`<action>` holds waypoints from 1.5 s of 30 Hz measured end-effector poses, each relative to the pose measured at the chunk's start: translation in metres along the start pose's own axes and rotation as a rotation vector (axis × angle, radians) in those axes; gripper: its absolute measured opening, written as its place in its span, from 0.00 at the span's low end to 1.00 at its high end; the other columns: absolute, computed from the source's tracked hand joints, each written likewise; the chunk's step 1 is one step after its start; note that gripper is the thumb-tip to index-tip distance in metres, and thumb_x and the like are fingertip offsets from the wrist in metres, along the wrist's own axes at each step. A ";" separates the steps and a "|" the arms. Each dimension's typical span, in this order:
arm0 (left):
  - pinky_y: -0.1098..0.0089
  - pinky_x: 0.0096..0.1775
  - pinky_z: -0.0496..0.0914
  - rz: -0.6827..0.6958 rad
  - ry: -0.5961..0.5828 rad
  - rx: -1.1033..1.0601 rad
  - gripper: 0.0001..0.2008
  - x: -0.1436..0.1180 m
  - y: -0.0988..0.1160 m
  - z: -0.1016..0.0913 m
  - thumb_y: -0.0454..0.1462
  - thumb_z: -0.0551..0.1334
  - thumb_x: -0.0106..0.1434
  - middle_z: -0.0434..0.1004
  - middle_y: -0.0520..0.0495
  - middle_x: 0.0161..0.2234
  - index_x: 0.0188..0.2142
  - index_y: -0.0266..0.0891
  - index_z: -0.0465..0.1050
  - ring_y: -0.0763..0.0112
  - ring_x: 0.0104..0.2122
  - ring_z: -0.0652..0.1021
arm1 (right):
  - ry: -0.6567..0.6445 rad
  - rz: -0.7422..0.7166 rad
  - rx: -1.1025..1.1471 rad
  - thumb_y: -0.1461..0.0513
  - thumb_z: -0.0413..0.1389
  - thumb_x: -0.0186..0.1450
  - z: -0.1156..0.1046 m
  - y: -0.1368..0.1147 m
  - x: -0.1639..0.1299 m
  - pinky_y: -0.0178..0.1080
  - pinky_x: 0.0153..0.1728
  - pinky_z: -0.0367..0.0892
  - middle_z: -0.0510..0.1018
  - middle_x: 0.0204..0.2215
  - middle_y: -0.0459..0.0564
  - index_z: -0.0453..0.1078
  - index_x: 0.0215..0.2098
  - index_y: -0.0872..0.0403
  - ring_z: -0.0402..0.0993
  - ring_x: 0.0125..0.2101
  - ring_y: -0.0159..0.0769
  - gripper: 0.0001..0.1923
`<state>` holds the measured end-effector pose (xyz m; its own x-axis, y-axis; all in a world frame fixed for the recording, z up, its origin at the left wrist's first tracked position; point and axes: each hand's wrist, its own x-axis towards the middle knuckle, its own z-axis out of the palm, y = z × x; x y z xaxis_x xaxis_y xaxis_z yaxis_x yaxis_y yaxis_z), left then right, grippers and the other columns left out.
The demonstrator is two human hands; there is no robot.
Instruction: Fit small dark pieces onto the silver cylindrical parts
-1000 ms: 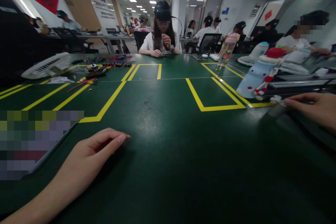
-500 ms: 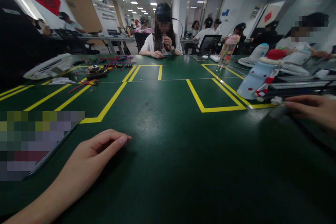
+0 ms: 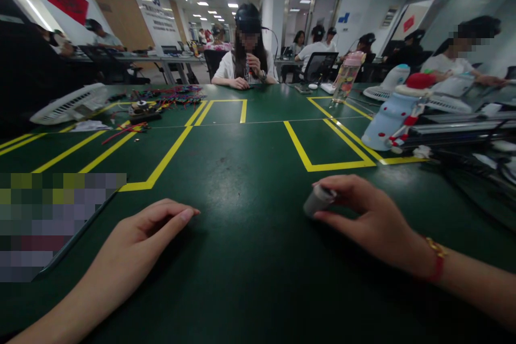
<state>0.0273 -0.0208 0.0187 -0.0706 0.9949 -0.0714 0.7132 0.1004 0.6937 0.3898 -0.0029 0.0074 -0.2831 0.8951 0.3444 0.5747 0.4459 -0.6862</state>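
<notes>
My right hand (image 3: 363, 215) grips a short grey cylinder (image 3: 317, 201) between thumb and fingers, just above the green table (image 3: 250, 269). The cylinder is tilted and slightly blurred, with a dark opening at its upper end; its exact kind is unclear. A red band with a gold-coloured charm (image 3: 436, 255) circles the right wrist. On the left, my left hand (image 3: 157, 231) rests at the table with thumb and fingertips pressed together. Whatever may be in that pinch is hidden or too small to make out. A pixelated flat panel with a dark edge (image 3: 80, 231) lies beyond the left forearm.
Yellow tape (image 3: 342, 165) marks the table. To the right stand a blue bottle with a red top (image 3: 381, 118), black cables (image 3: 471, 183) and metal bars. Coloured wires (image 3: 173, 98) lie at the far left. A person (image 3: 245, 64) sits opposite.
My right hand has come in from the right edge towards the middle, carrying the grey cylinder. My left hand keeps its place and its pinch.
</notes>
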 end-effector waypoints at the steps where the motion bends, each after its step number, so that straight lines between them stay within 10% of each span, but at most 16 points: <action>1: 0.66 0.43 0.67 0.002 0.000 0.008 0.20 0.000 0.000 0.000 0.55 0.58 0.59 0.80 0.52 0.36 0.38 0.46 0.78 0.60 0.37 0.77 | -0.059 -0.073 0.046 0.56 0.62 0.58 0.016 -0.014 0.002 0.41 0.48 0.73 0.74 0.48 0.50 0.66 0.50 0.48 0.74 0.46 0.35 0.22; 8: 0.67 0.42 0.70 0.159 -0.031 0.063 0.17 0.002 0.004 0.007 0.52 0.58 0.62 0.79 0.49 0.41 0.40 0.48 0.78 0.60 0.41 0.77 | -0.259 -0.192 0.167 0.61 0.60 0.60 0.053 -0.038 0.003 0.40 0.51 0.69 0.72 0.50 0.49 0.62 0.54 0.47 0.71 0.50 0.32 0.24; 17: 0.68 0.41 0.71 0.610 -0.163 -0.070 0.06 -0.003 0.086 0.046 0.39 0.62 0.63 0.73 0.50 0.39 0.36 0.49 0.80 0.68 0.39 0.75 | -0.268 -0.002 0.256 0.56 0.64 0.56 0.055 -0.035 0.003 0.39 0.46 0.71 0.75 0.46 0.49 0.58 0.52 0.49 0.74 0.45 0.33 0.29; 31: 0.69 0.38 0.68 0.518 -0.116 -0.152 0.04 0.003 0.086 0.042 0.40 0.65 0.61 0.73 0.53 0.35 0.33 0.50 0.81 0.70 0.36 0.75 | -0.272 -0.090 0.084 0.59 0.61 0.58 0.038 -0.033 0.008 0.35 0.44 0.69 0.76 0.45 0.45 0.68 0.51 0.48 0.73 0.43 0.29 0.22; 40: 0.66 0.42 0.67 0.555 -0.286 0.070 0.04 0.009 0.063 0.082 0.38 0.69 0.58 0.76 0.52 0.37 0.34 0.49 0.81 0.65 0.40 0.74 | -0.224 -0.088 0.066 0.62 0.61 0.56 0.039 -0.024 0.008 0.33 0.42 0.70 0.76 0.43 0.44 0.68 0.49 0.50 0.73 0.41 0.28 0.22; 45: 0.70 0.39 0.67 0.433 -0.246 -0.041 0.12 0.008 0.061 0.048 0.42 0.64 0.61 0.76 0.51 0.40 0.45 0.48 0.78 0.67 0.38 0.75 | -0.053 0.022 0.032 0.55 0.60 0.58 0.015 -0.016 0.014 0.38 0.45 0.70 0.76 0.45 0.48 0.66 0.51 0.50 0.74 0.42 0.33 0.23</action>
<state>0.1039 -0.0069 0.0260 0.3966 0.9156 0.0660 0.6121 -0.3173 0.7243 0.3651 0.0029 0.0135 -0.3119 0.9031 0.2951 0.5564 0.4254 -0.7137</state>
